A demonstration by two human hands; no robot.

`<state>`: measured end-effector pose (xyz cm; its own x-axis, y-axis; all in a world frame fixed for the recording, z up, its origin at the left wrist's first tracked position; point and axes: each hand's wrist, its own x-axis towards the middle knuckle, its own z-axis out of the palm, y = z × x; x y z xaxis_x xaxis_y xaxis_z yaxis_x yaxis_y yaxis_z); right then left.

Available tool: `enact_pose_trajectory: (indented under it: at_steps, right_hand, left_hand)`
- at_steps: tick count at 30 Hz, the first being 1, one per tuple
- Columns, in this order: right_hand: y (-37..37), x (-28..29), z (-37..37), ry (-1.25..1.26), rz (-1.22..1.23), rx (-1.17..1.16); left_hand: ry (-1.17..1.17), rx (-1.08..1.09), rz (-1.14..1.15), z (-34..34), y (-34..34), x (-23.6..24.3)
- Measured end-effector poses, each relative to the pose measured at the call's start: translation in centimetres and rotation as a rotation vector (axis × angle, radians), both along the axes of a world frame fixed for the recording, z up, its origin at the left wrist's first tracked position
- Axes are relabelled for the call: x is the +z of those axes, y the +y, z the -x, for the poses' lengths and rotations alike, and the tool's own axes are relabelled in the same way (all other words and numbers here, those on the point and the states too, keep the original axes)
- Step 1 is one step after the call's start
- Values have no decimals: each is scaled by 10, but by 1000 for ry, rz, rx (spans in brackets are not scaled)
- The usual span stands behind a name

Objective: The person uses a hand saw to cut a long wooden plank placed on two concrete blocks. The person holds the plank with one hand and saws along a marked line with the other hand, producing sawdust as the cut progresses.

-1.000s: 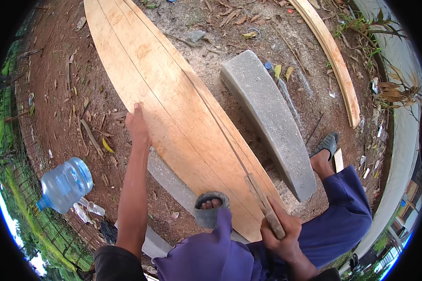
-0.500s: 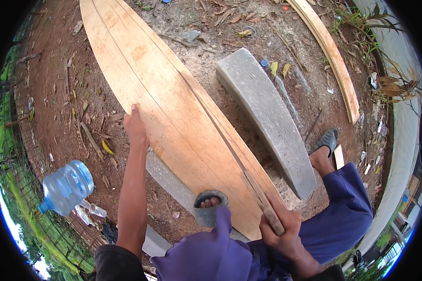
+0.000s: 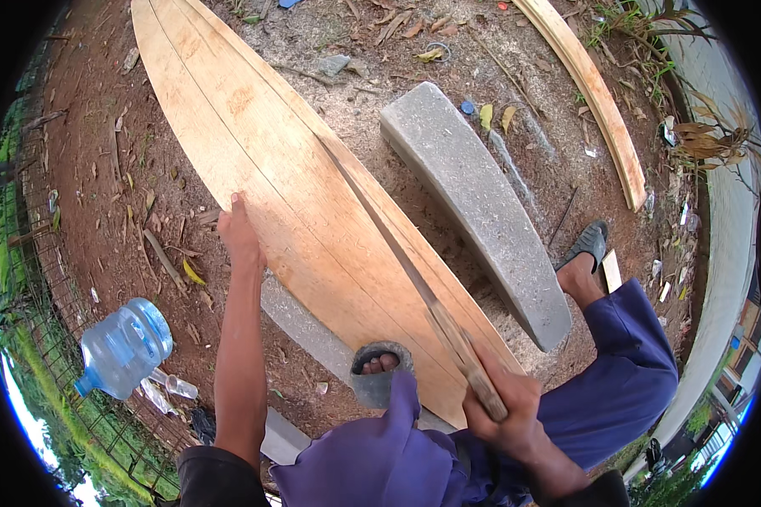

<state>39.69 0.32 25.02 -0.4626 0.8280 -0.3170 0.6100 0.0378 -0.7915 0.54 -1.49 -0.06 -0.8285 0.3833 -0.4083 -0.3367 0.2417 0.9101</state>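
A long, pale plywood board with curved edges and dark lines along its length slants across the view. My left hand grips its left edge, thumb on top and the other fingers hidden beneath. In my right hand is the wooden handle of a handsaw. The saw's narrow dark blade runs up along the board near its right side; its teeth cannot be made out. My sandalled foot presses on the board's near left edge.
One concrete block lies right of the board, and another is partly under it. A curved wooden strip rests at the far right. My other foot stands beyond the block. A plastic water jug lies at left beside a wire fence.
The view has shifted slightly, with the board and blocks a little further left. Both hands keep their holds, and the saw stays in nearly the same place along the board.
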Motion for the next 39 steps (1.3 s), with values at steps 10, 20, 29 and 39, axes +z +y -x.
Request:
enact_pose_trajectory:
  at_steps: [10, 20, 29, 39]
  right_hand:
    - [72, -105, 111, 116, -51, -39]
    - [39, -52, 53, 69, 37, -98]
    - [11, -20, 22, 46, -16, -25]
    - [77, -112, 114, 122, -48, -70]
  left_hand:
    - [-20, -86, 68, 3, 1, -2]
    - [-3, -34, 57, -2, 7, 1]
    - [10, 0, 31, 2, -3, -5]
    - [6, -64, 66, 6, 8, -7]
